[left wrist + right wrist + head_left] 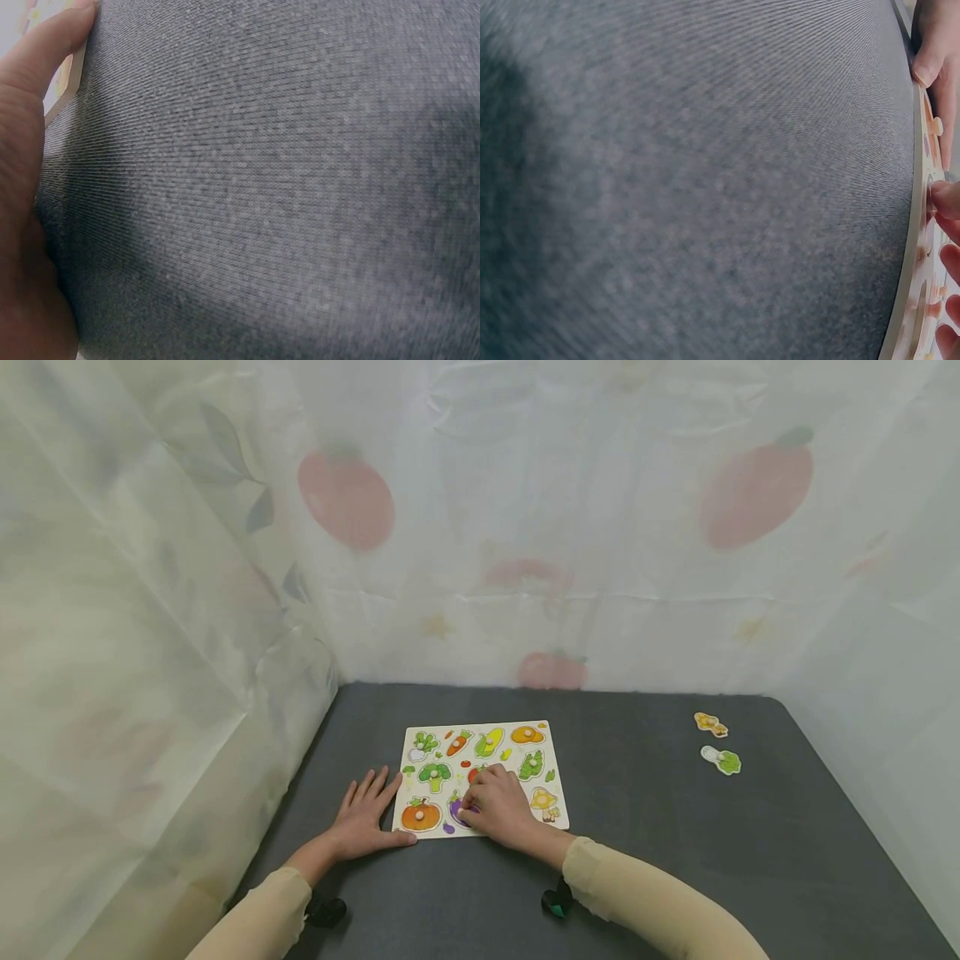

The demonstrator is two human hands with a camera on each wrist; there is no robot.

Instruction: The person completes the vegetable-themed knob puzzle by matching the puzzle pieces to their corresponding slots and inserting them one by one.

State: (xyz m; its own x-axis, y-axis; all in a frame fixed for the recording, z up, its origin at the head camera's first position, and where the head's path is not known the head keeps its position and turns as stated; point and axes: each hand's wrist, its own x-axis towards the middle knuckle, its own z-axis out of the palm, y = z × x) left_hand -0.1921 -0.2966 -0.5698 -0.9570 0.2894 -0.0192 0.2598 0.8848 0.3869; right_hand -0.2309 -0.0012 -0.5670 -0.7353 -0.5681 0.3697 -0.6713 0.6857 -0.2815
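A white wooden puzzle board (562,818) with knobbed vegetable pieces lies on the dark table. My right hand (498,806) is over its lower middle, thumb and forefinger pinching the purple eggplant piece (456,810) that sits at its spot there. The right hand covers part of the eggplant and of the red tomato piece (472,774). At the board's left edge my left hand (360,827) lies with fingers spread, its thumb on the near left corner by the pumpkin piece (421,815). That thumb (49,45) shows against the board corner in the left wrist view.
Two loose pieces lie at the far right of the table: a yellow-brown mushroom-like one (710,724) and a white-and-green cabbage-like one (722,760). Pale printed curtains (465,527) hang behind the table (637,877) and along both sides.
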